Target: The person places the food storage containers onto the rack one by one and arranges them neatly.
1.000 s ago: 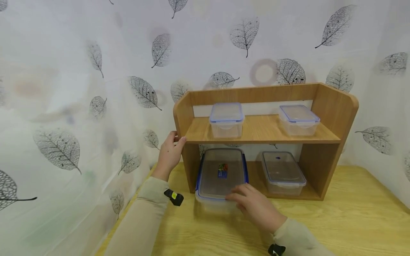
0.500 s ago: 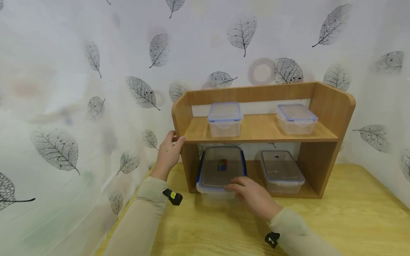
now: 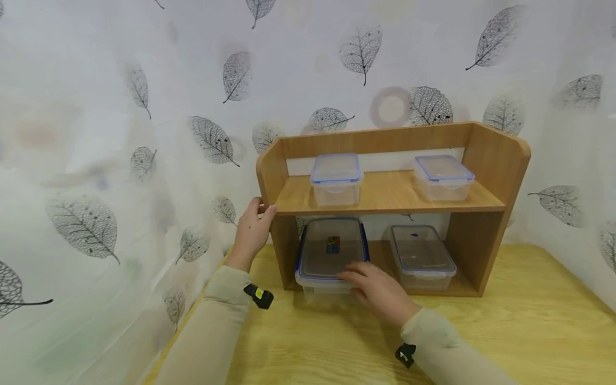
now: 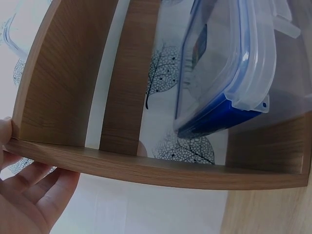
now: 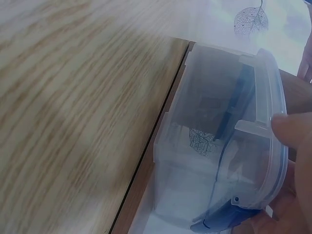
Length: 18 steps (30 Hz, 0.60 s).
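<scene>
A large clear plastic food container point(image 3: 327, 262) with blue side clips lies in the lower left compartment of a two-tier wooden shelf point(image 3: 385, 187). Its front end sticks out slightly past the shelf's front edge. My right hand point(image 3: 382, 294) grips the container's front right corner; in the right wrist view the thumb lies on the front lid rim, with fingers round by the right clip. My left hand point(image 3: 252, 230) holds the left side panel point(image 4: 161, 173), with the thumb at its front edge and fingers on the outer face.
Another lidded container point(image 3: 423, 262) stands in the lower right of the shelf. Two smaller ones, a left box point(image 3: 336, 182) and a right box point(image 3: 444, 179), sit on the upper board. Behind the wooden table point(image 3: 539, 321) hangs a leaf-patterned curtain point(image 3: 159, 91).
The large container has slid a little deeper into the shelf, and my right hand has moved forward with it. My left hand keeps its hold on the side panel.
</scene>
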{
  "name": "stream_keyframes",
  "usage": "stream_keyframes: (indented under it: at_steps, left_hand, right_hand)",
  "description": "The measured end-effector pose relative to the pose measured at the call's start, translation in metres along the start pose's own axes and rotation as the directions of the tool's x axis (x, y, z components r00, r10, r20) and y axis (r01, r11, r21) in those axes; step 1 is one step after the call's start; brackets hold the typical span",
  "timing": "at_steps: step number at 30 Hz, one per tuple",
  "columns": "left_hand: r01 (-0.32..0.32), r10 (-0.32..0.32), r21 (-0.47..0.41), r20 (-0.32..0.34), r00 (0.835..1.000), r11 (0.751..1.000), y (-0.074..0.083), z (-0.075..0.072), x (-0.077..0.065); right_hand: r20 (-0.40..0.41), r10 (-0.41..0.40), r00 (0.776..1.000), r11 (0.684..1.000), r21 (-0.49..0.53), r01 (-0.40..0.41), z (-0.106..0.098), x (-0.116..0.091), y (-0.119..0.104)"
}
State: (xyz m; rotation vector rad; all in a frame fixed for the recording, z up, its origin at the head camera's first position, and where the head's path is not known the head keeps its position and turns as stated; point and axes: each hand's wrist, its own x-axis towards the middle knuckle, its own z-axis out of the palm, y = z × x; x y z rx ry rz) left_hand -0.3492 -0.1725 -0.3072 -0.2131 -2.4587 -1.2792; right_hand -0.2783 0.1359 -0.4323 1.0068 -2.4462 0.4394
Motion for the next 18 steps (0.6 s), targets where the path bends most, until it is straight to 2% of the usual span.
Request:
stream_keyframes:
  at_steps: [4, 10, 14, 18]
  left_hand:
    - [0.001, -0.001, -0.001, -0.002, 1.0, 1.0, -0.001, -0.002, -0.001]
    - [0.003, -0.003, -0.009, 0.001, 1.0, 1.0, -0.003, -0.004, -0.001]
    - [-0.006, 0.006, -0.011, 0.03, 1.0, 1.0, -0.006, -0.006, -0.003]
    - [-0.018, 0.018, -0.002, 0.084, 0.996, 1.0, -0.01, -0.01, -0.013]
  right_hand:
    - [0.033, 0.007, 0.999, 1.0, -0.002, -0.007, 0.002, 0.0, 0.0]
    - [0.089, 0.048, 0.995, 0.997, 0.053, -0.053, 0.002, 0.001, 0.004]
    - [0.08, 0.042, 0.996, 0.997, 0.063, -0.047, -0.001, -0.002, 0.005]
    - [0.054, 0.058, 0.997, 0.995, 0.072, -0.061, -0.009, -0.012, 0.004]
